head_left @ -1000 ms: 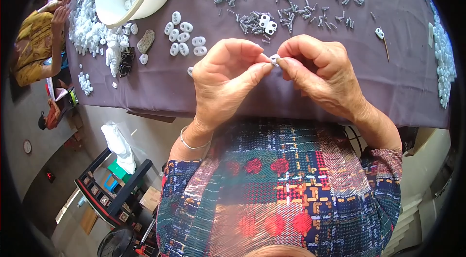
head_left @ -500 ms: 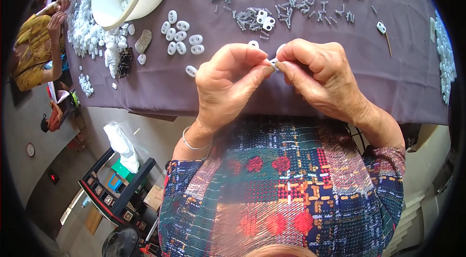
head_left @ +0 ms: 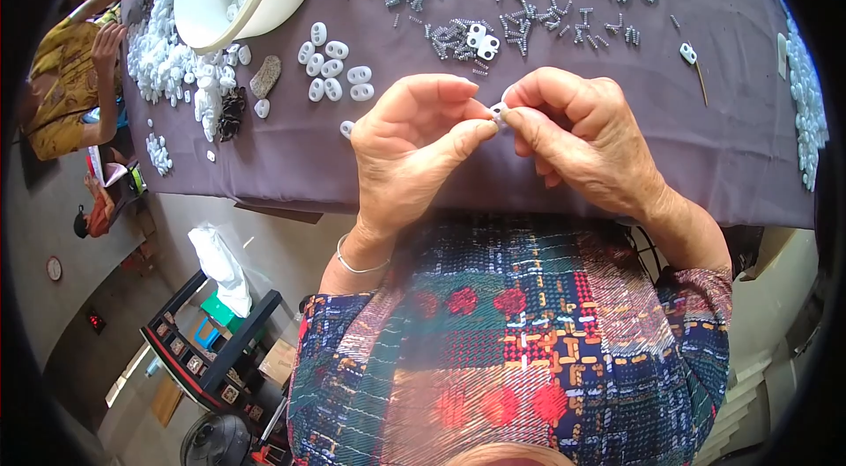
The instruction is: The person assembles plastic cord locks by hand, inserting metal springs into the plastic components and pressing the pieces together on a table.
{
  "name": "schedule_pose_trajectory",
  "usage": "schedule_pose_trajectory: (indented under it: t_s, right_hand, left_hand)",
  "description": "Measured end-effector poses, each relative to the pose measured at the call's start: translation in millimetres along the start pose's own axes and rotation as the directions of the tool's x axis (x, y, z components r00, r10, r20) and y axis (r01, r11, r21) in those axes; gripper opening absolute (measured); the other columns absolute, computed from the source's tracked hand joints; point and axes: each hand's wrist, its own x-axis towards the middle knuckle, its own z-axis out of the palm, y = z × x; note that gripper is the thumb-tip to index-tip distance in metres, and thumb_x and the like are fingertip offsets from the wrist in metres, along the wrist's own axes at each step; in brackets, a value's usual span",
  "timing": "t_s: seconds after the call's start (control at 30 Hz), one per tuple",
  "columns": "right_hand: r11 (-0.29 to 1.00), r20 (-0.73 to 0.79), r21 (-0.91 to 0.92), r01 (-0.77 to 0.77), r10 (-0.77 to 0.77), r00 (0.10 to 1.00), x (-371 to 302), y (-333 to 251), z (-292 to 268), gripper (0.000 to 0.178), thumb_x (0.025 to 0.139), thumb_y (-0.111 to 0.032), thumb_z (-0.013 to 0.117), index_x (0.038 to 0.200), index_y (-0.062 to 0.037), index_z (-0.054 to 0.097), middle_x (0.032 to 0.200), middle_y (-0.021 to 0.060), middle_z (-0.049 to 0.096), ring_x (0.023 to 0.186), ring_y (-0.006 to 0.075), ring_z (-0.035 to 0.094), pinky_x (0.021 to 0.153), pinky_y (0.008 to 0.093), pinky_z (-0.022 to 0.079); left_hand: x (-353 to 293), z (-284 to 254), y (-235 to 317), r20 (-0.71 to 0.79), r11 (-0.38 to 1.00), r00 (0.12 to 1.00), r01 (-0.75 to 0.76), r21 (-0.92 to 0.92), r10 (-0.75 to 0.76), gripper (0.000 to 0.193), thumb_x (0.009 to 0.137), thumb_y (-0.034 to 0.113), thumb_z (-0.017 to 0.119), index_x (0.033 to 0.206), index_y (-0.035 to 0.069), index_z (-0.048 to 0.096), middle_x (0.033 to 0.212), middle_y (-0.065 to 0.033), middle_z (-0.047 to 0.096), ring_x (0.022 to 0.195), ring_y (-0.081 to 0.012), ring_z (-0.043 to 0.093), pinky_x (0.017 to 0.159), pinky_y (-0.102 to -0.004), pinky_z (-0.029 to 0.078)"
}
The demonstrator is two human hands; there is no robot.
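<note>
A small white plastic piece with holes point(head_left: 498, 111), like part of a cord lock, is pinched between my hands just above the table. My left hand point(head_left: 414, 136) presses it with thumb and index fingertip, its other fingers curved above. My right hand point(head_left: 586, 136) grips it from the other side between thumb and bent fingers, which hide much of it. Beyond my hands, two-holed white pieces point(head_left: 486, 47) lie among small metal springs point(head_left: 454, 39). Several white oval two-holed cord-lock pieces point(head_left: 331, 68) sit in a group to the left; another point(head_left: 346, 129) is partly covered by my left hand.
A cream tub point(head_left: 198, 17) holding white pieces leans at the back left, beside a large white heap point(head_left: 159, 61). A stone point(head_left: 265, 77) lies near it. At the right are a piece with a thin stick point(head_left: 701, 83) and another white heap point(head_left: 806, 114). A co-worker point(head_left: 66, 78) sits at far left.
My left fingers have opened out slightly around the pinch, and my right hand has turned a little, its lower fingers now showing. The co-worker's hands have moved apart.
</note>
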Motion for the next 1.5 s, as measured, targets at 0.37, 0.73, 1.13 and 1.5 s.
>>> schedule_pose_trajectory:
  t_s: [0.37,0.73,1.13,1.5]
  right_hand:
    - [0.993,-0.007,-0.051,0.103,-0.103,0.995,1.4,3.9,-2.2,0.010,0.087,-0.011,0.055,0.087,-0.0018,0.059,0.061,-0.0003,0.056,0.049,0.0028,0.050,0.041,0.0176,0.041]
    - [1.000,0.043,0.012,-0.009,0.008,0.999,-0.8,-1.5,-3.3,0.011,0.088,-0.013,0.055,0.091,-0.0026,0.059,0.063,-0.0011,0.056,0.049,0.0026,0.049,0.041,0.0173,0.040]
    - [0.905,0.108,0.351,-0.242,0.217,0.970,2.0,-7.9,-8.7,0.016,0.088,-0.016,0.058,0.091,-0.0011,0.059,0.061,0.0012,0.057,0.043,0.0046,0.048,0.037,0.0180,0.038]
    - [0.918,0.122,0.284,-0.278,0.253,0.960,-1.5,-12.4,-10.2,0.014,0.087,-0.016,0.057,0.087,-0.0015,0.059,0.061,-0.0012,0.054,0.050,0.0041,0.047,0.044,0.0200,0.039]
  left_hand:
    - [3.7,5.9,-5.6,-0.027,1.000,1.000,-0.003,-0.021,0.002,0.022,0.075,-0.002,0.069,0.094,-0.002,0.059,0.080,-0.0056,0.065,0.069,-0.0082,0.060,0.062,-0.0192,0.050]
    - [2.1,4.8,-6.2,0.005,0.999,0.999,-0.054,0.001,0.054,0.020,0.078,-0.005,0.065,0.096,-0.004,0.057,0.084,-0.0077,0.064,0.077,-0.0106,0.061,0.068,-0.0218,0.051]
    - [-5.5,-0.2,1.5,0.009,0.994,1.000,-0.007,0.109,0.006,0.021,0.090,0.018,0.056,0.097,-0.001,0.059,0.079,-0.0040,0.060,0.064,-0.0070,0.054,0.052,-0.0181,0.041]
    - [-2.0,8.8,-13.4,0.100,0.955,0.980,-0.191,0.228,0.173,0.009,0.088,0.007,0.057,0.083,0.000,0.058,0.070,0.0019,0.050,0.058,-0.0034,0.042,0.051,-0.0178,0.033]
